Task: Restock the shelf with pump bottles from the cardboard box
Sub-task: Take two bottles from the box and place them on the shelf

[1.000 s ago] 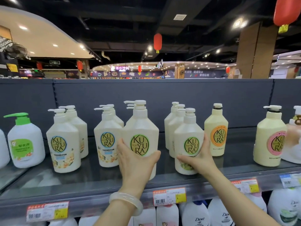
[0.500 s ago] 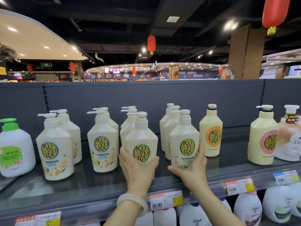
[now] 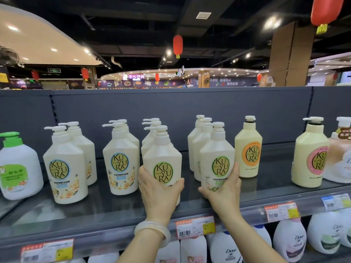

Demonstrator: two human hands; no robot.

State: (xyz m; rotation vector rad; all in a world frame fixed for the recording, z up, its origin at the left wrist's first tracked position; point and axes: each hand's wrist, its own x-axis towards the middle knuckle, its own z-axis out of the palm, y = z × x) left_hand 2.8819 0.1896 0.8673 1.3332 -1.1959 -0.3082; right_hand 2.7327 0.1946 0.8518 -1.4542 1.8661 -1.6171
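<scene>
Two cream pump bottles with green round labels stand upright at the front of the grey shelf [image 3: 106, 209]. My left hand [image 3: 159, 192] grips the lower body of the left green-label bottle [image 3: 161, 154], in front of a row of like bottles. My right hand [image 3: 222, 190] holds the lower part of the right green-label bottle [image 3: 216, 154], thumb on its left side, fingers round its right side. The cardboard box is out of view.
Blue-label bottles [image 3: 121, 162] stand to the left, then a green-pump bottle [image 3: 18, 168]. An orange-label bottle [image 3: 248, 149] and a pink-label bottle [image 3: 311, 154] stand to the right. Price tags [image 3: 195, 226] line the shelf edge; white bottles [image 3: 226, 247] fill the shelf below.
The left bottle came down from a raised position onto the shelf front. Both hands stayed on their bottles while the view shifted slightly right.
</scene>
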